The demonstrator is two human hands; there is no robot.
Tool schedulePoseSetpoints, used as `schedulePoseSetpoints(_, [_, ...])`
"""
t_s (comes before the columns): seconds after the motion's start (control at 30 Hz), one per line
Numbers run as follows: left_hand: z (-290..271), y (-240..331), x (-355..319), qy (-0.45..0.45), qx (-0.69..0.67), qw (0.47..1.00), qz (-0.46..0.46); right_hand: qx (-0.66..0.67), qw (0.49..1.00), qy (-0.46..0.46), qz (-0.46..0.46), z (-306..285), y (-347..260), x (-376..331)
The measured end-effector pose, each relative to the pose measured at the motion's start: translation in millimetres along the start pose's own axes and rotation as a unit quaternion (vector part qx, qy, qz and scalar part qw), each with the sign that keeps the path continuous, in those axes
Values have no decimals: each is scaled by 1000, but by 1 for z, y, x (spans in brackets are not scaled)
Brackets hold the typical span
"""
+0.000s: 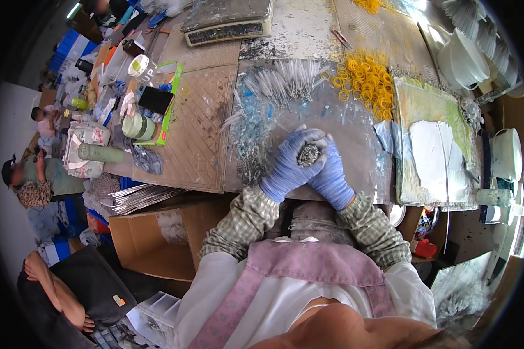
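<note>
A small bundle of thin clear pieces (308, 154) sits near the near edge of the surface (355, 139), cupped between both hands in blue gloves. The left hand (291, 160) curls its fingers over the bundle from the left; the right hand (332, 171) closes against it from the right, so the two press together around it. Bare sheet lies just right of the hands. Far of them spreads a fan of clear sticks (285, 78), and to the far right a heap of yellow rings (367, 78). A woven mat (198, 134) lies left, a cardboard box (151, 232) below the near edge, and white sheets (431, 151) right.
</note>
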State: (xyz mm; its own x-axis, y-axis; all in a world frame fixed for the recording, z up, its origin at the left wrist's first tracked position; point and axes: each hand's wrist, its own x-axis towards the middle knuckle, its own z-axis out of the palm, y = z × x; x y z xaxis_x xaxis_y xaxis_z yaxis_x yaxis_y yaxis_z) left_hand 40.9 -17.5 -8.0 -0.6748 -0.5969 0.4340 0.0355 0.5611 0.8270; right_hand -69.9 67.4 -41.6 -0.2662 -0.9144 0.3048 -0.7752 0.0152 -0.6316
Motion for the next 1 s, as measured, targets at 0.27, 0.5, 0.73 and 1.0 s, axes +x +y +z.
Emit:
schedulePoseSetpoints(0.27, [24,-9,8,37,-14,997,-61,32,997,-63,-41,-83,-1,8])
schedulePoseSetpoints(0.5, [31,-6,8,-35,219,972,75,-161,976,-19,-145,-92,-49,43])
schedulePoseSetpoints(0.73, [32,7,-4,21,176,984,32,-43,975,55,-211,-123,-70,63])
schedulePoseSetpoints(1.0, [-1,-1,7,-20,-66,991,-117,270,958,-72,-61,-56,-6,14])
